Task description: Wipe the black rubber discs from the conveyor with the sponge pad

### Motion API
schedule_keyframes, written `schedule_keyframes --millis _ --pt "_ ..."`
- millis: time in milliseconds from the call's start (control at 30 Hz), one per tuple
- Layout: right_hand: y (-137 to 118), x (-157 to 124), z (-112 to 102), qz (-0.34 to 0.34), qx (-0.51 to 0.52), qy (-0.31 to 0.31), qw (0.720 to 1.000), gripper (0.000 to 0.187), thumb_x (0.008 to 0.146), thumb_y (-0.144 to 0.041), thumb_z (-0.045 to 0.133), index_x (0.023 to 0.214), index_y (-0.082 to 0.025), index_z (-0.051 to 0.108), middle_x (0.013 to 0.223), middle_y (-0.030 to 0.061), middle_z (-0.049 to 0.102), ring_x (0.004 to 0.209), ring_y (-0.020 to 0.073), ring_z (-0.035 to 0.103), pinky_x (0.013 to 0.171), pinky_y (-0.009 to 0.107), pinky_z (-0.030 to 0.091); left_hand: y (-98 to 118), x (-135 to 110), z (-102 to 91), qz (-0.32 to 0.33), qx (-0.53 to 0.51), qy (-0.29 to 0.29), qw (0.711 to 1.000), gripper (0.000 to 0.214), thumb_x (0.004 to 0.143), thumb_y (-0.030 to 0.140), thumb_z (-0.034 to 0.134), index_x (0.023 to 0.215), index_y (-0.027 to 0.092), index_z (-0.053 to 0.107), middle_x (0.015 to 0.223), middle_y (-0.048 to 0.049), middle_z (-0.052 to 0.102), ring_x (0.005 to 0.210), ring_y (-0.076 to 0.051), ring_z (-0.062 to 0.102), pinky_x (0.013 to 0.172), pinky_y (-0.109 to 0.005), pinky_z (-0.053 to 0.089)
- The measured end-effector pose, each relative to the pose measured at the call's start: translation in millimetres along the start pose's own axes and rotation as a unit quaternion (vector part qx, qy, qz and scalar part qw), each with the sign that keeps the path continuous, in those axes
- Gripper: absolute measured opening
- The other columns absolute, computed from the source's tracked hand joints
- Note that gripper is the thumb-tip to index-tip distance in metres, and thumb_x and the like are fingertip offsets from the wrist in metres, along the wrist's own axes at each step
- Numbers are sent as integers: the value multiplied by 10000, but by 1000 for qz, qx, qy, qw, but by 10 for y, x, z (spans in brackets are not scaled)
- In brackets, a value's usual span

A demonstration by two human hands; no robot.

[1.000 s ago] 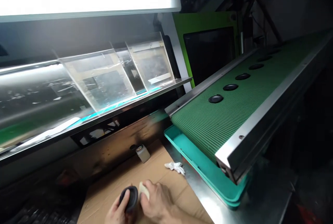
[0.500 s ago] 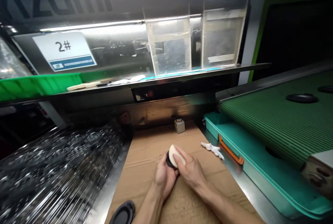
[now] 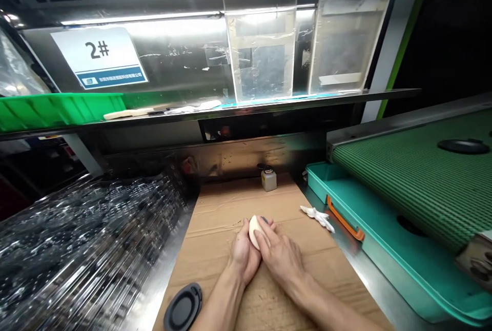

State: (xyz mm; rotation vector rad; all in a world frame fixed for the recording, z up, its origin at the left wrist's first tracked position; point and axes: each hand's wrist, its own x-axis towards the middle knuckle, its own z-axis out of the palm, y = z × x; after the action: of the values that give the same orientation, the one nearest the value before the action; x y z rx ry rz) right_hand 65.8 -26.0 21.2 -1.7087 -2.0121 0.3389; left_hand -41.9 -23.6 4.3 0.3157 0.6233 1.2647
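My right hand [image 3: 282, 256] is closed around a cream-coloured rounded pad [image 3: 253, 228], its thumb lying across the near side. Against it, my left hand [image 3: 242, 251] cups a black round part [image 3: 264, 219], of which only a small dark edge shows behind the pad. Both hands meet above a cardboard sheet [image 3: 215, 228]. Near my left forearm, a black round lid-like part [image 3: 182, 308] with a recessed ring lies on the cardboard.
A small square bottle [image 3: 269, 180] stands at the cardboard's far end. White crumpled cloth or glove [image 3: 317, 217] lies right, beside a teal bin [image 3: 400, 269] with an orange handle. A green conveyor [image 3: 415, 167] carries a black part. Clear plastic trays [image 3: 84, 249] are stacked left.
The black part in my left hand showed left of the pad before; now mostly hidden, its edge shows behind the pad to the right. The camera view has shifted slightly.
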Motion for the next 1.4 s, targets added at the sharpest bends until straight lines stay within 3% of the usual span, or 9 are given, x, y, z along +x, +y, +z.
schedule_keyframes --millis 100,233,433,633,833,933,1133,1300,1400 --pt "-11 -7 -10 40 4 13 999 500 958 -479 268 1412 -330 417 930 111 719 834 284 679 695 364 493 1 -6 -1 15 10 -6 1000 377 921 376 475 1131 89 604 1163 -169 653 1125 -275 600 982 -442 480" --pt "39 20 -1 -4 35 0 999 489 944 -482 317 1400 -349 432 905 99 722 794 288 683 702 382 500 20 -19 16 1 9 3 1000 367 916 361 486 1115 78 607 1132 -178 662 1120 -285 602 973 -442 488" --pt "282 179 -51 9 280 124 952 459 918 -451 398 1288 -231 560 1072 72 696 969 229 655 828 304 506 38 31 22 55 28 11 998 304 927 324 471 992 75 633 1085 -179 673 1049 -263 633 940 -429 509" --pt "288 102 -17 -57 368 27 928 291 829 -345 544 1018 -179 691 961 61 708 884 209 657 793 286 519 12 61 17 93 36 9 995 244 901 316 532 1006 116 626 1074 -144 676 1038 -239 633 913 -379 517" --pt "292 108 -60 -26 421 -114 900 384 848 -463 512 1050 -165 646 738 23 672 455 122 536 372 208 381 -44 10 93 87 114 -47 988 285 840 361 622 939 94 648 952 -135 705 984 -265 647 889 -367 502" --pt "357 133 -99 -59 361 -130 921 271 801 -383 591 925 -166 697 744 31 688 596 147 611 519 222 454 -32 4 86 83 96 -45 991 268 842 350 618 935 99 639 967 -134 702 974 -261 651 886 -375 504" --pt "324 169 -138 -86 251 29 964 282 874 -352 505 1022 -211 700 914 52 718 850 189 653 779 271 466 -21 31 71 71 98 13 993 217 887 304 556 946 106 621 972 -141 699 964 -248 657 865 -399 526" --pt "348 206 -137 -114 282 -72 950 210 832 -344 569 908 -218 720 867 18 722 796 172 657 705 236 472 -29 35 69 71 90 16 993 202 894 279 539 933 99 621 981 -154 696 952 -248 663 864 -398 536" --pt "378 186 -134 -86 248 -13 965 254 857 -358 537 945 -207 721 900 40 724 837 187 659 739 250 472 -35 47 65 69 101 21 992 219 896 294 540 950 97 620 977 -149 698 939 -251 667 857 -413 541"
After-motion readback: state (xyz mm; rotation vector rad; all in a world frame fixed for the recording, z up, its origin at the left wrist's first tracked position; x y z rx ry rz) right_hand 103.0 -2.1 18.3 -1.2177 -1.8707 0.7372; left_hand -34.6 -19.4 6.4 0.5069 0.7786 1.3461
